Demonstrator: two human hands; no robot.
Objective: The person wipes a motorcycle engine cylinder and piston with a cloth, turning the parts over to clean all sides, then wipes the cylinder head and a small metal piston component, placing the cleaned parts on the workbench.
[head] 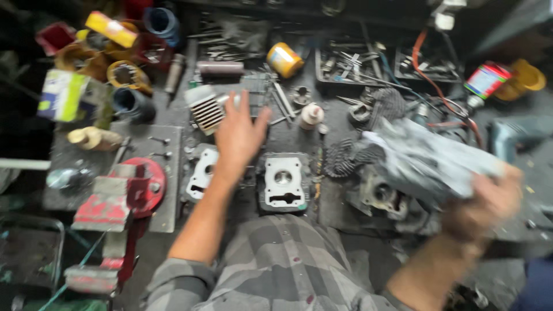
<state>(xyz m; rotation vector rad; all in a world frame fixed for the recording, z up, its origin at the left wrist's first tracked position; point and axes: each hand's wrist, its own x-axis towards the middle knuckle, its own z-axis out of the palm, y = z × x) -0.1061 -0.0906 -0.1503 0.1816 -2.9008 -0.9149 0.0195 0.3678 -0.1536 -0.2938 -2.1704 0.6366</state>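
From the head camera, the left hand (239, 135) is hovering over the cluttered workbench (299, 138), fingers spread and holding nothing — fingertips pointing away toward the finned cylinder (208, 109) just beyond and to their left. A cylinder head (284, 181) is lying nearer the body, just right of that wrist. The right hand (489, 204) is gripping a blurred grey engine casing (429, 158), fingers wrapped around its near end — its long axis is running up-left, toward the left hand.
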